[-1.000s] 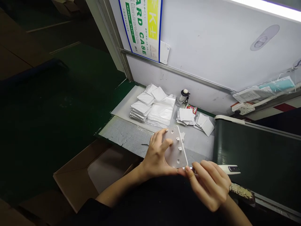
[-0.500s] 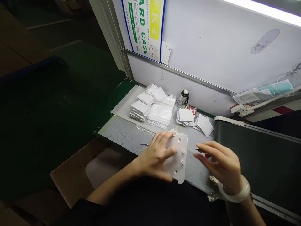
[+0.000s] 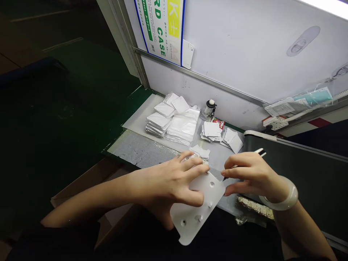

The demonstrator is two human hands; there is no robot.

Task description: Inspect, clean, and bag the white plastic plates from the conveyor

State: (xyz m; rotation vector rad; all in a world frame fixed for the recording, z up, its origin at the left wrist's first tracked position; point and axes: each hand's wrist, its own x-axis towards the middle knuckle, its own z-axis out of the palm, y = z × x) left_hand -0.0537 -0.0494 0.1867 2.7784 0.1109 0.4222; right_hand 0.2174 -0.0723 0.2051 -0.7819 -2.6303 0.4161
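A white plastic plate (image 3: 197,208) with rounded corners, small pegs and round holes is gripped by its edges in my left hand (image 3: 176,181). The plate is tilted, near the bench's front edge. My right hand (image 3: 251,174), with a pale bangle at the wrist, is closed on a slim pen-like tool (image 3: 260,152). Its black tip shows close to the plate's right corner; whether it touches I cannot tell. The tool's white-and-black back end sticks out above the knuckles. Just beyond the plate lies a small white piece (image 3: 200,151).
Stacked white plates and plastic bags (image 3: 182,125) lie at the back left of the bench. Two smaller plate piles (image 3: 212,130) sit farther right, near a clear bottle with a black cap (image 3: 208,108). A dark conveyor belt (image 3: 299,170) runs along the right.
The plate has turned clockwise and come lower and nearer to me in my left hand. The right hand's tool tip has moved in close to the plate's corner. The view has shifted slightly.
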